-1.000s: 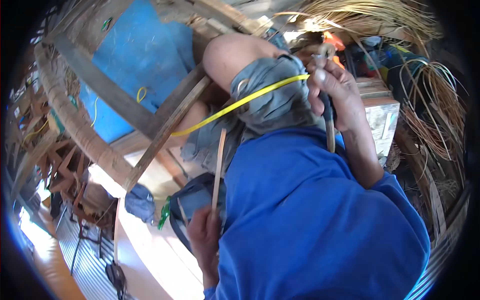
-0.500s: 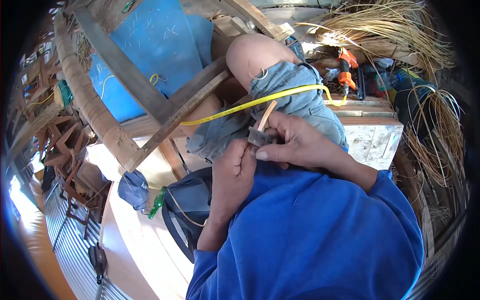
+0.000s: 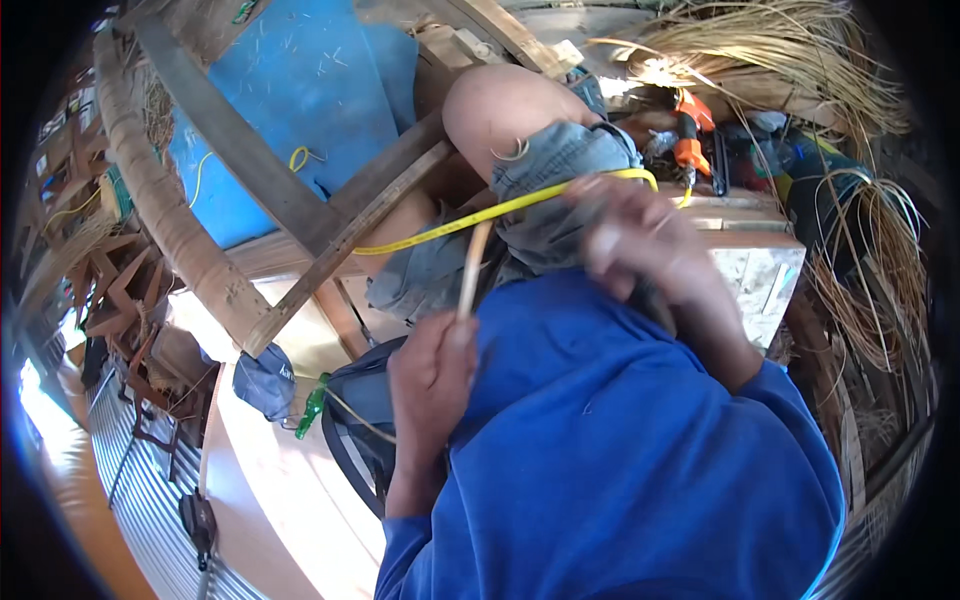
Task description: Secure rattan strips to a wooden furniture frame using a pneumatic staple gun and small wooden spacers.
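Observation:
My left hand [image 3: 432, 370], at the left side of my lap, is closed around the lower end of a thin wooden stick [image 3: 473, 268], which points up and away from me. My right hand [image 3: 645, 240] is raised over my right thigh, apart from the stick. Motion smears its fingers, so whether they hold anything is unclear. Just behind the hands, a yellow hose [image 3: 470, 216] stretches across my legs.
An orange and black power tool [image 3: 690, 135] lies at the right, by the hose's end. Wooden frame bars [image 3: 240, 135] stand at the left over a blue sheet [image 3: 310, 100]. Bundles of cane strands [image 3: 780, 50] fill the far right. A green bottle [image 3: 314, 405] lies beside a dark cap [image 3: 264, 382].
My hands have come apart. My right hand has moved right and away from me, and the small dark piece it pinched against the stick no longer shows clearly. My left hand keeps the stick.

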Demonstrator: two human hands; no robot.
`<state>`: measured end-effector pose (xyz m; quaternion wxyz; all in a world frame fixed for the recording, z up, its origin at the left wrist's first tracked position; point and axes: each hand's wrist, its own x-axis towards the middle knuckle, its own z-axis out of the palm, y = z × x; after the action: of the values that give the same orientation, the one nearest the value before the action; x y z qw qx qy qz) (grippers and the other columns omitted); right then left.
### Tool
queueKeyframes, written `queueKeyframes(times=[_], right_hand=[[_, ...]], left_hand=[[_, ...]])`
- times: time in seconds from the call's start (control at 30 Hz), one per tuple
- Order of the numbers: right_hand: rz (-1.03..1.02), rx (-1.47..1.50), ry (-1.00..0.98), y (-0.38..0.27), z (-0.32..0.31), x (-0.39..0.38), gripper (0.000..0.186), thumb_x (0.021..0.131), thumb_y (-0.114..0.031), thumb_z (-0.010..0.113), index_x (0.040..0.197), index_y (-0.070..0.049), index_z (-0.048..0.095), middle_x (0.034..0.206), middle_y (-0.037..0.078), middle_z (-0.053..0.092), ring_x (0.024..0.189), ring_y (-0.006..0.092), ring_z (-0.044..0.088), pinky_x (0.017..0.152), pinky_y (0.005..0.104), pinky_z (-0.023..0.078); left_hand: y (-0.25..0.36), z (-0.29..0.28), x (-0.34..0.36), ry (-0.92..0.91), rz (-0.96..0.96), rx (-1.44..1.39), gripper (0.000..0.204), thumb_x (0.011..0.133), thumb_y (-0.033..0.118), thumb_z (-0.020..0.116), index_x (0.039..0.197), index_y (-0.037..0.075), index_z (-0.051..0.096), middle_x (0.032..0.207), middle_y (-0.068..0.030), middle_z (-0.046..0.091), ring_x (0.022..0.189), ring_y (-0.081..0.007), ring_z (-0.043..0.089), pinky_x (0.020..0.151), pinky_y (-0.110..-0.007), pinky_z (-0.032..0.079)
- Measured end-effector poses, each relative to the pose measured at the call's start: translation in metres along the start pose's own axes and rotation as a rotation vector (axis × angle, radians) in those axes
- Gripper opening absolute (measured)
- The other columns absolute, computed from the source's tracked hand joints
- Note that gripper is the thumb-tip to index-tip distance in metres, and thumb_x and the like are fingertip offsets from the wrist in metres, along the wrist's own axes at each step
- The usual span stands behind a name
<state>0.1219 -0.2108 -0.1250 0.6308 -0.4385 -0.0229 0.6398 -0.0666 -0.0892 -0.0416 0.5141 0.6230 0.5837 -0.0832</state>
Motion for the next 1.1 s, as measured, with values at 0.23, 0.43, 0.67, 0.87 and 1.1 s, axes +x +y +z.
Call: queueKeyframes(times=[0.23,0.43,0.67,0.87,1.1], right_hand=[[-0.121,-0.103,0.225,-0.01,-0.018,0.022,0.032,0.083,-0.017,0.062,0.108,0.001,0.054,0.068,0.003,0.058,0.046,0.0079,0.05,0.041,0.0192,0.038],[0.172,-0.312,-0.035,-0.013,0.008,0.008,0.041,0.079,-0.021,0.067,0.109,0.002,0.052,0.069,0.004,0.06,0.046,0.0094,0.051,0.042,0.02,0.04],[0.051,0.051,0.012,0.011,0.002,0.017,0.029,0.082,-0.006,0.064,0.109,-0.004,0.052,0.073,0.002,0.056,0.05,0.0062,0.048,0.043,0.0183,0.038],[0.245,-0.123,-0.303,0.012,0.03,0.018,0.042,0.081,-0.008,0.066,0.118,-0.004,0.046,0.075,0.003,0.055,0.051,0.0062,0.047,0.044,0.0194,0.037],[0.245,-0.092,-0.341,0.021,0.028,0.013,0.023,0.084,-0.01,0.063,0.101,-0.005,0.048,0.071,0.0,0.052,0.051,0.0054,0.045,0.044,0.0186,0.035]], left_hand=[[-0.001,0.003,0.016,-0.281,0.159,0.087,0.016,0.091,0.015,0.052,0.091,0.001,0.058,0.064,-0.0021,0.054,0.056,-0.0068,0.05,0.053,-0.022,0.04],[-0.018,0.007,0.019,-0.258,0.236,0.004,0.017,0.092,0.016,0.051,0.09,0.0,0.058,0.064,0.0,0.053,0.054,-0.0039,0.045,0.05,-0.019,0.037],[-0.014,0.01,0.021,-0.181,0.12,-0.075,0.019,0.094,0.018,0.048,0.091,0.001,0.057,0.062,-0.0002,0.051,0.053,-0.0043,0.045,0.048,-0.018,0.036],[-0.011,0.019,0.026,-0.228,0.211,0.029,0.017,0.092,0.016,0.051,0.091,0.001,0.058,0.063,-0.0034,0.054,0.054,-0.0078,0.049,0.05,-0.022,0.04],[-0.01,0.024,0.024,-0.158,0.361,0.139,0.011,0.089,0.012,0.054,0.092,0.002,0.059,0.072,-0.0118,0.059,0.06,-0.0182,0.059,0.056,-0.029,0.045]])
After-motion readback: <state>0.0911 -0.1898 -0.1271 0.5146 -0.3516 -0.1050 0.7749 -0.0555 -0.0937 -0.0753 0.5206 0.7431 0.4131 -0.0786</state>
